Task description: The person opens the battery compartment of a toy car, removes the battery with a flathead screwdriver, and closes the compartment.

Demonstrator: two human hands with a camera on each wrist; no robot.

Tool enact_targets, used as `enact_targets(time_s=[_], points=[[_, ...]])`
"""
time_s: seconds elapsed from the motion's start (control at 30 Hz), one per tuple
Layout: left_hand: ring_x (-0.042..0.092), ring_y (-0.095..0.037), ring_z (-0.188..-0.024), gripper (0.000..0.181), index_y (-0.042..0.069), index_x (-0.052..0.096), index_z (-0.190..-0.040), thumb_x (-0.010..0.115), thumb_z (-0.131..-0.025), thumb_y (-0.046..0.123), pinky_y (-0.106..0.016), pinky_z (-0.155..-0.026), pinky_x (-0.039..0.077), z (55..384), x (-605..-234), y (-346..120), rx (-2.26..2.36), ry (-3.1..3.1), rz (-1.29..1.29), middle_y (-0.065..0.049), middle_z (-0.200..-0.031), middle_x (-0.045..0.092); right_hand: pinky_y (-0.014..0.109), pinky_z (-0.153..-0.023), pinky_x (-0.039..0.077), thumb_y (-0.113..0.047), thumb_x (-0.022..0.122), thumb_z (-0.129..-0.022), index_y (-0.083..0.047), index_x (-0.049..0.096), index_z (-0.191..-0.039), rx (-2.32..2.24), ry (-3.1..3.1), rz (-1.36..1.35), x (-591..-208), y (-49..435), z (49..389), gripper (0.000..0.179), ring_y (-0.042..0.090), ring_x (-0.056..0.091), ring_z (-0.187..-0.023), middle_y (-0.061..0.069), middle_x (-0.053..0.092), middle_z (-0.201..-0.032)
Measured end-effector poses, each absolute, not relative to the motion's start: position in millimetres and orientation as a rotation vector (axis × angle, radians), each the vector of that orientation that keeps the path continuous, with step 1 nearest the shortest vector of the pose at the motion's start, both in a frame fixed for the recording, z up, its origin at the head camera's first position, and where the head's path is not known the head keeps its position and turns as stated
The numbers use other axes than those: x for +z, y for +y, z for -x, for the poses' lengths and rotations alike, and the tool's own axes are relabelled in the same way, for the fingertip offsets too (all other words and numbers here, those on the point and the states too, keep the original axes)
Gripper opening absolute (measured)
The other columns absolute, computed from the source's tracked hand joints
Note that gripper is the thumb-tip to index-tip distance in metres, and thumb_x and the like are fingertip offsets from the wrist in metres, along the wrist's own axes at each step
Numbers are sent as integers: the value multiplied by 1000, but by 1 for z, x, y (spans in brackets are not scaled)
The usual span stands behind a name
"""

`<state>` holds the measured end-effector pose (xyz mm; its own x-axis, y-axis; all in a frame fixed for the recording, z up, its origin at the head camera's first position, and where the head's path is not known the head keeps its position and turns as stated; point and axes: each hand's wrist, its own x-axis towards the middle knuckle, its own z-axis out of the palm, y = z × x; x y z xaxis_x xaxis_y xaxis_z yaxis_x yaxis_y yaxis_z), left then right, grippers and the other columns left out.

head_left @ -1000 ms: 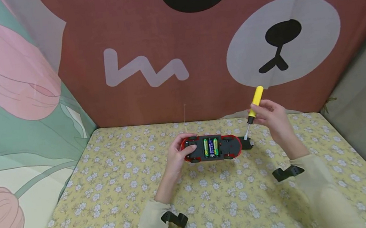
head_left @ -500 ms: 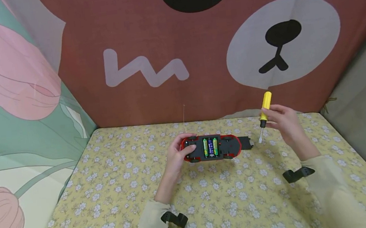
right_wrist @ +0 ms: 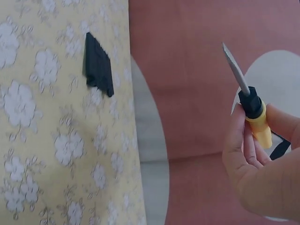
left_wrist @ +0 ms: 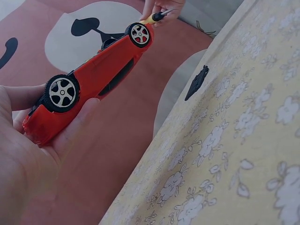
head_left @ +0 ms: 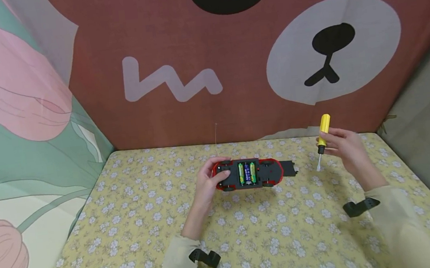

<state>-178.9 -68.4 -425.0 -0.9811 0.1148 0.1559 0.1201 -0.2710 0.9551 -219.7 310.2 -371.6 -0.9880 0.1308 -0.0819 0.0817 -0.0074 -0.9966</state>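
My left hand (head_left: 207,181) grips one end of a red toy car (left_wrist: 101,70), its thumb on the dark underside. In the head view the car is upside down, with several batteries (head_left: 248,173) side by side in its uncovered compartment. A black battery cover (right_wrist: 97,64) lies on the cloth; in the head view it shows just past the car's right end. My right hand (head_left: 346,152) pinches a screwdriver (head_left: 324,129) by its yellow handle, the metal tip pointing down, apart from both car and cover.
A yellow floral cloth (head_left: 138,231) covers the table. Behind it hangs a brown curtain (head_left: 158,127) with a bear print. A thin wire antenna (head_left: 216,138) rises behind my left hand. Each sleeve carries a black wrist camera (head_left: 205,257).
My right hand has moved right and slightly nearer with the screwdriver, taking its tip away from above the battery cover. The left hand and the toy car have stayed in place.
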Motion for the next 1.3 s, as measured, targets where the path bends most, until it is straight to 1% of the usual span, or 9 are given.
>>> enact_targets(time_s=[0.1,0.2,0.4,0.5,0.6,0.8,1.0,1.1,1.3], points=[[64,-23,-107,38,-5,62,-129,68,-91,0,-30,-83,58,179,-425,-69,-2486,-1890,308,-14,-126,63,21,-68,59,-26,70,-100,-7,60,-120,2126,-2250,220,-375,315,220,30,5,70,-78,-11,72,-90],[63,-22,-107,38,-7,62,-128,68,-91,0,-30,-83,58,179,-425,-69,-2485,-1892,309,-16,-126,62,22,-68,59,-27,71,-100,-4,57,-126,2089,-2300,251,-378,319,221,37,4,71,-78,-13,71,-88],[63,-22,-108,39,-7,62,-128,68,-91,0,-30,-84,58,179,-424,-69,-2485,-1896,305,-17,-128,62,23,-70,60,-29,67,-102,10,41,-148,1982,-2429,332,-388,329,222,65,2,67,-76,-18,64,-87],[63,-22,-109,39,-7,62,-129,68,-90,-1,-31,-84,58,179,-424,-69,-2485,-1899,303,-16,-128,62,24,-71,60,-31,64,-103,14,35,-152,1900,-2509,309,-392,333,222,73,1,65,-78,-19,62,-89],[63,-22,-108,40,-7,62,-129,68,-90,-1,-31,-84,58,179,-425,-69,-2483,-1903,303,-16,-128,62,24,-71,60,-31,64,-103,16,33,-152,1880,-2537,318,-396,337,222,75,1,65,-78,-18,61,-89],[63,-22,-109,40,-6,63,-129,69,-90,0,-31,-84,58,179,-426,-68,-2482,-1911,294,-16,-128,62,24,-75,60,-29,63,-104,17,28,-154,1882,-2556,401,-403,345,223,77,-3,64,-78,-11,57,-97],[63,-22,-108,39,-5,63,-129,69,-91,1,-31,-84,58,179,-426,-68,-2480,-1916,291,-16,-129,62,27,-77,61,-26,64,-104,17,32,-151,1914,-2552,407,-410,352,224,72,0,65,-78,-16,62,-87],[63,-22,-109,39,-4,63,-129,69,-91,2,-30,-84,58,179,-427,-68,-2477,-1917,293,-15,-129,62,28,-78,61,-25,64,-104,17,34,-150,1911,-2559,419,-413,354,224,69,0,66,-77,-17,62,-86],[62,-23,-110,39,-3,64,-129,69,-91,1,-31,-85,58,179,-427,-67,-2473,-1928,284,-13,-131,62,28,-80,61,-26,63,-104,18,37,-148,1829,-2629,433,-418,358,224,67,-1,65,-78,-14,60,-90]])
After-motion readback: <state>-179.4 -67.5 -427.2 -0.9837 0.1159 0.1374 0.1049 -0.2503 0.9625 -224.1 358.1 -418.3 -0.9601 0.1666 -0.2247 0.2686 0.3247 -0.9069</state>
